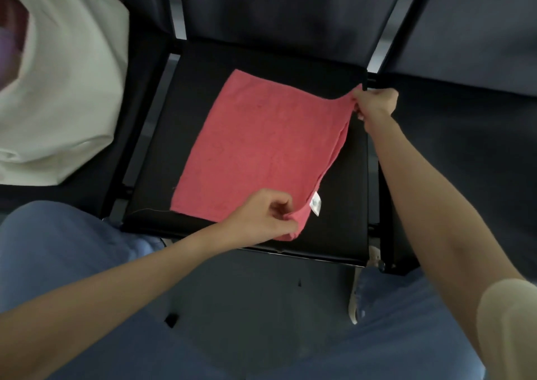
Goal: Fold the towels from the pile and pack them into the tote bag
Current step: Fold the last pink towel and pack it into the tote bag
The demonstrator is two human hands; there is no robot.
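Towel (pixel 261 147) (pink, doubled over) is lying flat on the black chair seat (pixel 186 135); the left hand (pixel 267 214) is pinching its six o'clock corner by the white label (pixel 316 204), the right hand (pixel 374 106) is pinching its two o'clock corner, and the cream tote bag (pixel 72 89) is sitting at nine o'clock.

Waiting area, row of linked black padded seats (pixel 203 68) (metal frame between), dark floor (pixel 261 307)
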